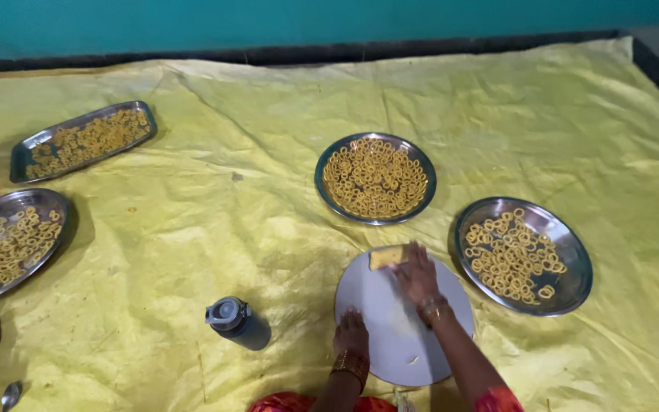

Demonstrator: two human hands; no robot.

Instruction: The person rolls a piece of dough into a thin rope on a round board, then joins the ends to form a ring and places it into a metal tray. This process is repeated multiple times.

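Two hands on round white board (390, 336): right hand (418, 273) flat, rolling yellow dough lump (387, 257) at far edge; left hand (351, 334) open-palmed, steadying near edge. Filled ring plates (375, 178) beyond board.

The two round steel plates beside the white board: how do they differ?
The upper plate is packed with dough rings in neat circles; the right plate holds fewer, loosely scattered, with bare metal showing. The upper plate lies beyond the white board, the right plate beside the right hand. Both are round steel, resting on the yellow sheet.
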